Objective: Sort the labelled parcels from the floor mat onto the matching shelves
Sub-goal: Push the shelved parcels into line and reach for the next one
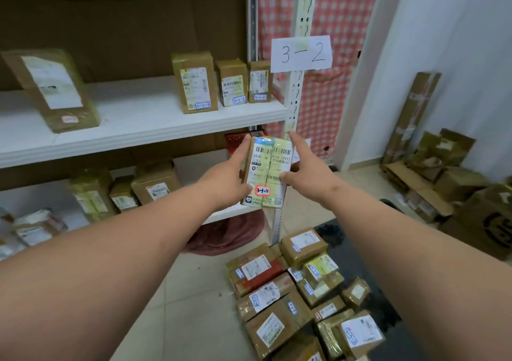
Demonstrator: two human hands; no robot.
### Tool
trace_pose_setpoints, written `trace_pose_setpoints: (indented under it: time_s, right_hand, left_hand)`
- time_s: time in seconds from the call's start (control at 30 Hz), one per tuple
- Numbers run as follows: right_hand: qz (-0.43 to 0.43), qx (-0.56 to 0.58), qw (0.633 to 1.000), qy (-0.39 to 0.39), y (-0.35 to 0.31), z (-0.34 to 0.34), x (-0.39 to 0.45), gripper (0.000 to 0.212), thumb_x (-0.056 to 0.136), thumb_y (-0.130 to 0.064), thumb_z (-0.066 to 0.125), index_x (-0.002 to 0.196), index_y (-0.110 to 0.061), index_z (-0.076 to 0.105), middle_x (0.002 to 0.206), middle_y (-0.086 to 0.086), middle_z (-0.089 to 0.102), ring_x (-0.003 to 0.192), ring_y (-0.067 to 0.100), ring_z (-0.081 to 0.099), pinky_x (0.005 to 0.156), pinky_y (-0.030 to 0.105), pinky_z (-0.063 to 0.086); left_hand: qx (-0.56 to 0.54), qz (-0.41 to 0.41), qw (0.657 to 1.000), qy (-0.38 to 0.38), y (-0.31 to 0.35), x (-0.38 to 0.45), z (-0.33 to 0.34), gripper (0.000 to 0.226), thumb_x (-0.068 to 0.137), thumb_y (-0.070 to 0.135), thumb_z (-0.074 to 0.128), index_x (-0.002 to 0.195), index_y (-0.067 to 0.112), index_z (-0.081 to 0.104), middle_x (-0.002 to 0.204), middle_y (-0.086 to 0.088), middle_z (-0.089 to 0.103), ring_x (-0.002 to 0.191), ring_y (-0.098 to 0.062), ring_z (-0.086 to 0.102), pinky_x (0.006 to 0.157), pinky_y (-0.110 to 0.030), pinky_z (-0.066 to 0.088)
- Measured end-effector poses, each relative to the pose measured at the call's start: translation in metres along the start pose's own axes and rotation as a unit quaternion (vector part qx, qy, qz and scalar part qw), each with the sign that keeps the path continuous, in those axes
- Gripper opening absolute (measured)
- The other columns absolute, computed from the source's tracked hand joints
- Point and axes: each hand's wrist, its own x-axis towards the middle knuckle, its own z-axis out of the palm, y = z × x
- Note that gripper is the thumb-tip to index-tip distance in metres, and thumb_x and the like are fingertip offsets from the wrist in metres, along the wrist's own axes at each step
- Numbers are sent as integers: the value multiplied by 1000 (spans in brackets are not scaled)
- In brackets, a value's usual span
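I hold a small parcel [267, 172] upright between both hands, in front of the shelf post. Its face carries a barcode label and a red-edged sticker with a handwritten code. My left hand [227, 176] grips its left side; my right hand [304, 166] grips its right side, index finger along the edge. A paper sign reading 3-2 [301, 53] hangs on the post. Three upright parcels tagged 3-2-3 [194, 82], 3-2-2 [232, 83] and 3-2-1 [259, 82] stand on the upper white shelf [144, 127]. Several labelled parcels [299, 291] lie on the dark floor mat [368, 266] below.
A larger parcel [52, 89] leans at the upper shelf's left. The lower shelf holds several boxes [155, 183]. Flattened and stacked cartons [443, 183] crowd the right wall. A reddish cloth [230, 236] lies under the shelf. Tiled floor [194, 305] stretches beside the mat.
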Motion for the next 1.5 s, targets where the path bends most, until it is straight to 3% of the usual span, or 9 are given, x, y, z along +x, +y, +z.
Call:
trace_pose_setpoints:
  time_s: [0.13, 0.27, 0.33, 0.43, 0.63, 0.73, 0.83, 1.27, 1.5]
  right_hand:
    - [-5, 16, 1000, 20, -5, 4, -2, 55, 91, -12, 62, 133, -37, 36, 102, 5, 70, 85, 21, 70, 81, 46, 58]
    - [-14, -1, 1000, 13, -12, 14, -4, 47, 88, -15, 64, 121, -38, 41, 91, 4, 72, 86, 23, 70, 83, 50, 56]
    - [-22, -21, 999, 14, -20, 19, -7, 45, 90, -16, 64, 122, -37, 41, 90, 4, 71, 87, 22, 70, 84, 47, 56]
    - [-40, -51, 998, 15, -36, 25, -11, 44, 93, -16, 62, 127, -31, 40, 96, 3, 69, 91, 23, 68, 82, 42, 54]
    - [-82, -92, 992, 21, -82, 51, -12, 45, 94, -17, 62, 131, -29, 40, 94, -3, 63, 87, 19, 63, 75, 36, 52]
    - [-101, -114, 988, 25, -111, 79, -9, 46, 93, -19, 62, 132, -31, 40, 107, 0, 66, 96, 20, 63, 85, 42, 54]
    - [-120, -128, 984, 8, -145, 116, -8, 46, 94, -20, 62, 134, -30, 39, 104, -2, 65, 99, 21, 62, 88, 41, 52]
    - [-209, -135, 966, -64, -284, 302, -1, 48, 97, -24, 58, 136, -37, 33, 108, -6, 67, 94, 15, 63, 76, 33, 52]
    - [-245, -129, 954, -113, -338, 373, 12, 48, 98, -25, 57, 137, -37, 32, 110, -2, 68, 96, 18, 65, 80, 38, 55]
  left_hand:
    - [93, 24, 995, 16, -3, -13, -6, 110, 92, 26, 65, 143, 52, -30, 91, -6, 65, 77, -21, 64, 72, -40, 54]
    - [117, 40, 991, 52, -10, -24, -16, 97, 91, 23, 63, 154, 40, -9, 131, -8, 56, 98, -26, 64, 77, -38, 51]
    - [127, 47, 988, 74, -13, -28, -20, 88, 93, 23, 61, 155, 33, 0, 139, -8, 53, 106, -28, 62, 77, -36, 48]
    - [140, 50, 985, 93, -21, -36, -29, 80, 95, 24, 59, 153, 31, 6, 138, -7, 55, 105, -28, 62, 73, -34, 45]
    - [207, 44, 967, 144, -47, -55, -61, 82, 96, 30, 58, 156, 27, 2, 126, -6, 62, 109, -29, 60, 84, -36, 42]
    - [224, 40, 956, 183, -74, -68, -85, 77, 95, 32, 57, 155, 28, 7, 116, 1, 65, 113, -24, 57, 102, -38, 32]
    - [236, 14, 951, 200, -111, -87, -113, 71, 94, 34, 56, 152, 30, 14, 115, 4, 65, 119, -23, 53, 113, -43, 21]
    - [224, -104, 944, 220, -276, -196, -226, 67, 96, 33, 54, 150, 33, 15, 124, 4, 64, 126, -21, 48, 117, -46, 13]
    - [230, -175, 927, 238, -340, -224, -265, 71, 96, 33, 54, 153, 31, 11, 126, 5, 64, 125, -20, 51, 116, -46, 16]
